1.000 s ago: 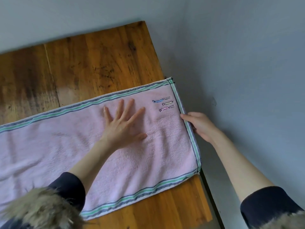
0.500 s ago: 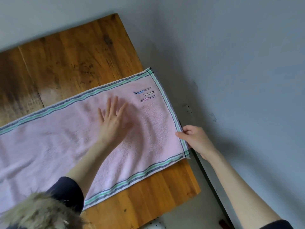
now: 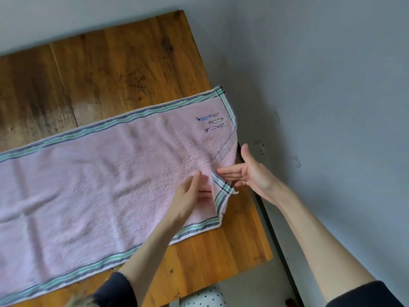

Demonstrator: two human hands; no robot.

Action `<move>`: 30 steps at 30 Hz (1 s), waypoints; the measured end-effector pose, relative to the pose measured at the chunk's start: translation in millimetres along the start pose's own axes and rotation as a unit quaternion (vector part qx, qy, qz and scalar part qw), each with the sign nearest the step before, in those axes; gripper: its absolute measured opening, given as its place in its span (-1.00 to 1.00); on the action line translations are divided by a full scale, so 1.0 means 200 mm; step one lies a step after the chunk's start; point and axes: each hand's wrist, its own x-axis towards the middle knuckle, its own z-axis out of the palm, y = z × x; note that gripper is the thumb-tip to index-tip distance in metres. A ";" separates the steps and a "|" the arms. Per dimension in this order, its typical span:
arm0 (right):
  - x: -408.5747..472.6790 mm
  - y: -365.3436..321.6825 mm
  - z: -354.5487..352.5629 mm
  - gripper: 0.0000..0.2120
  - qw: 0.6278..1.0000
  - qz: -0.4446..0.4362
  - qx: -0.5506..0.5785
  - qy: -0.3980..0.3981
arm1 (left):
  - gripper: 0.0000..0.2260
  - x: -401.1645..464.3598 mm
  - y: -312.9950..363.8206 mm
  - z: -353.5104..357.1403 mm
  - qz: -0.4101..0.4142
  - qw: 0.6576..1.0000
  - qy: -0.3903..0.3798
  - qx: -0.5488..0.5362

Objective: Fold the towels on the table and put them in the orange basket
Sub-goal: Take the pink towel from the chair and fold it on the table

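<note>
The left hand (image 3: 190,193) is making the grip: its thumb and fingers are pinching the near right corner of the pink towel (image 3: 93,182), lifting that corner off the surface (image 3: 124,63) and turning the striped hem (image 3: 221,193) upward. The right hand (image 3: 252,173) is holding nothing; its fingers are lying straight and close together, pointing leftward at the raised hem and touching or nearly touching it.

The towel is lying flat across the wooden surface with its long axis running left to right, extending away leftward from both hands. The left hand is therefore the nearer one for carrying the end across, judging by position.

The towel's left end is being cut off by the frame edge. The left fingertips are hidden under the cloth. No orange basket is showing.
</note>
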 end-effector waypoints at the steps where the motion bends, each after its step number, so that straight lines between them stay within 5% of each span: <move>1: 0.01 -0.01 -0.01 -0.11 1.000 0.006 0.014 -0.021 | -0.65 0.01 0.01 -0.02 -0.006 1.000 0.000 -0.012; 4: 0.04 -0.07 -0.01 -0.18 0.999 -0.004 0.045 0.002 | -0.59 0.01 0.01 -0.05 -0.017 1.000 -0.014 0.016; 9: 0.17 -0.22 -0.08 -0.55 0.950 -0.091 -0.035 0.298 | -0.80 0.03 0.01 0.00 0.034 0.985 0.030 0.169; 12: 0.32 -0.33 -0.16 -0.75 0.894 -0.119 -0.168 0.397 | -0.80 0.04 0.00 0.00 0.056 0.975 0.056 0.209; 15: 0.47 -0.45 -0.21 -0.62 0.886 -0.095 -0.247 0.380 | -0.68 0.02 0.00 -0.03 0.066 0.970 0.051 0.228; 20: 0.58 -0.54 -0.18 -0.76 0.875 -0.109 -0.296 0.367 | -0.59 -0.04 -0.01 -0.09 0.079 0.963 0.024 0.256; 30: 0.32 -0.68 0.15 -0.89 0.869 -0.201 -0.273 0.359 | -0.86 -0.29 -0.02 -0.37 0.082 0.978 0.084 0.175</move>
